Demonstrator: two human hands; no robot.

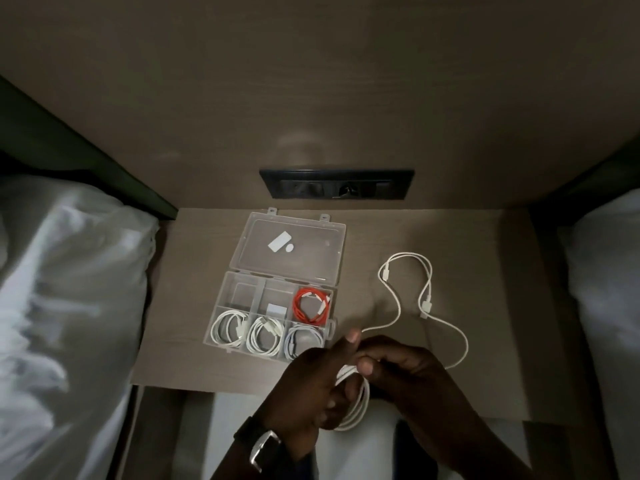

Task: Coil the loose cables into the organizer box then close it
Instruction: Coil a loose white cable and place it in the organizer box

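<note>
Two hands meet low in the head view, just nearer the camera than the tabletop's [381, 233] front edge, both closed around the same white cable [398, 306]. The left hand [304, 386], with a watch [263, 445] on its wrist, reaches in from below with the thumb raised and the fingers curled, and several finished turns of the cable hang around those fingers as a loop dropping beneath the hand. The right hand [398, 365] comes in from the lower right, its wrist angled toward the left hand, pinching the cable between thumb and fingertips right beside the left thumb. From that pinch the loose remainder of the cable trails away above and to the right of the hands, lying in slack curves on the tabletop with both plugs visible. Just above and left of the left hand sits the clear organizer box [273, 317], its lid [291, 247] laid open beyond it; three white coils fill the row of compartments nearest the hand, and a red cable [311, 304] lies coiled in the far right compartment.
</note>
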